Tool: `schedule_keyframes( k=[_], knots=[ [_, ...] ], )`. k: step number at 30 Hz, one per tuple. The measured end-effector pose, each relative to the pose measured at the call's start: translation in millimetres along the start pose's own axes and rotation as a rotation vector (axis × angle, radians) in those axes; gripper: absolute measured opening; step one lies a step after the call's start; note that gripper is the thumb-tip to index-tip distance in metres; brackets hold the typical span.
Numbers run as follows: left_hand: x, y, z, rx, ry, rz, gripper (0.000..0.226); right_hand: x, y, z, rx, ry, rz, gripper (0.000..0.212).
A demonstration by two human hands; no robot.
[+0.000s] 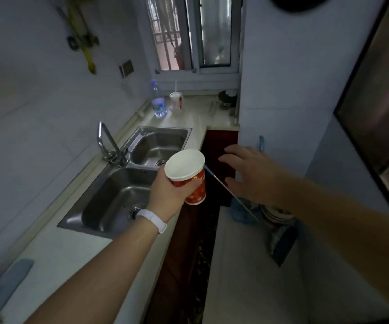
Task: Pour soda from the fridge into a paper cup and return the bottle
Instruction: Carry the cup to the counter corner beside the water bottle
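From the head camera, the left hand [169,190] holds a paper cup [187,176] in the air, fingers wrapped around its red patterned side, thumb on the near side, the grip pressed firmly on the cup. The cup tilts so its white inside faces the camera, and it looks empty. It hangs over the counter edge, just in front of the double sink [128,181], not touching either. A white band [152,220] circles the left wrist. The right hand [252,174] reaches forward over the dark cabinet fronts, fingers spread wide and holding nothing, well apart from the cup. Behind that hand a thin rod [230,195] with a blue end slants down toward a pile of bowls on the floor area, blurred and hard to read. The tap [107,143] stands at the left rim of the sink, between the two basins. At the far end of the counter [195,118], below the window [195,36], a clear water bottle [158,99] with a blue label stands upright, and just beside it a second cup [176,100] with a straw. A dark fridge [380,108] fills the right edge of the view, its door closed. No soda bottle shows.
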State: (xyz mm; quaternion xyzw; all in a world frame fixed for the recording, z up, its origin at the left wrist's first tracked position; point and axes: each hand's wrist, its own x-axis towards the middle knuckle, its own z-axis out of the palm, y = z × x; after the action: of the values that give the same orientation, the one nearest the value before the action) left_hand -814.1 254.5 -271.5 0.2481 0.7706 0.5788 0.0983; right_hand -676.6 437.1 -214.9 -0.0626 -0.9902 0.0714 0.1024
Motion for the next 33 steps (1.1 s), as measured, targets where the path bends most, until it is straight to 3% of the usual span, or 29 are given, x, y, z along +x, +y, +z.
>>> schedule_keyframes(
  k=[7, 11, 15, 20, 33],
  knots=[
    [31.1, 12.3, 39.1, 0.003, 0.023, -0.022, 0.078, 20.2, 55.1, -2.2, 0.036, 0.010, -0.002, 0.056],
    [57.2, 9.3, 50.6, 0.019, 0.021, -0.029, 0.087, 37.2, 78.0, 2.2, 0.052, -0.013, 0.000, 0.056],
    [87.1, -0.8, 61.3, 0.000, 0.018, -0.032, 0.060, 61.4, 98.2, 8.8, 0.051, -0.045, 0.000, 0.056],
    [143.8, -21.3, 71.6, -0.018, 0.008, -0.054, 0.077, 105.9, 126.2, 15.9, 0.029, -0.051, 0.027, 0.055],
    [312.4, -48.8, 50.9, -0.028, 0.016, -0.028, 0.089, 263.8, 162.6, 28.6, -0.040, -0.076, 0.054, 0.057]
  ],
)
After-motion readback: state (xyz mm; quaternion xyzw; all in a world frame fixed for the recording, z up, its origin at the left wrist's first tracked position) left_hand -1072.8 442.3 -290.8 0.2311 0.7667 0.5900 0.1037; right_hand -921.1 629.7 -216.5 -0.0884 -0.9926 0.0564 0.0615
